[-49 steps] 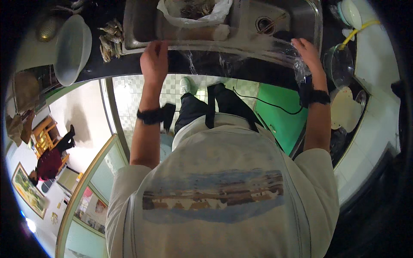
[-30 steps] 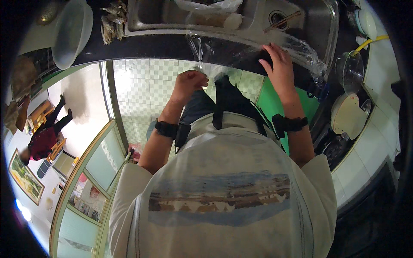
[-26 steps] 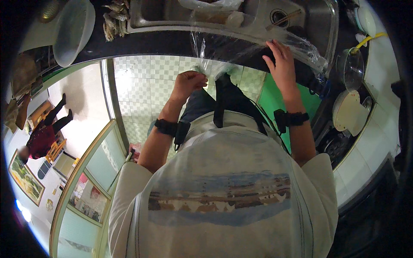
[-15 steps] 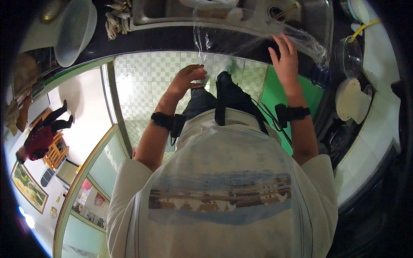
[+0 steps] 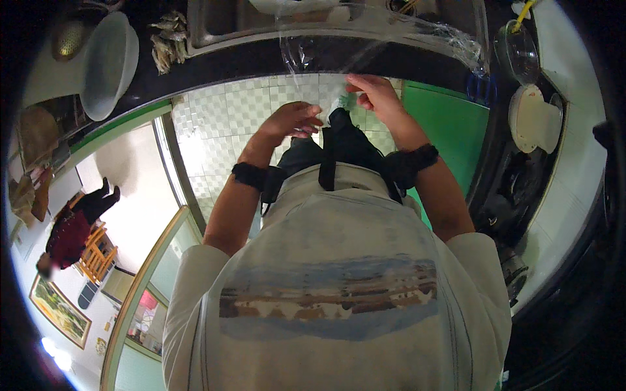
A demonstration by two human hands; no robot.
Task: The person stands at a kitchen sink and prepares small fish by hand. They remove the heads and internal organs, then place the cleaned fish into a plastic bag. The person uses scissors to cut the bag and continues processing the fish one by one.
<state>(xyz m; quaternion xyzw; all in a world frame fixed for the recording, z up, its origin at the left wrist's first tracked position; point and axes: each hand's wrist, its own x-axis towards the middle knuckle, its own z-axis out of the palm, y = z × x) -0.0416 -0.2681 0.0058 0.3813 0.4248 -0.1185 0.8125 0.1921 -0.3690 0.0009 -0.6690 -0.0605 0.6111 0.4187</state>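
Note:
My left hand (image 5: pixel 291 122) hovers over the tiled floor in front of the counter, its fingers loosely curled and slightly apart. Nothing shows in it. My right hand (image 5: pixel 377 96) points leftward near the counter's front edge, fingers stretched and parted from the thumb, holding nothing that I can see. Just beyond both hands, a sheet of clear plastic film (image 5: pixel 297 55) hangs over the dark counter edge. It spreads right across the front of the steel sink (image 5: pixel 215 44), crumpled at its right end. Inside the sink lies a pale item, partly cut off by the frame.
Small dried fish (image 5: pixel 168 44) lie left of the sink, beside a translucent bowl (image 5: pixel 111 65). On the right are a clear glass bowl (image 5: pixel 518 52), a cream-coloured dish (image 5: pixel 527 120) and a stove (image 5: pixel 515 182). Another person (image 5: pixel 72 228) is in the room at left.
My right hand has moved down and left, away from the film's right part, towards my left hand. My left hand has shifted slightly right. The view has tilted a little.

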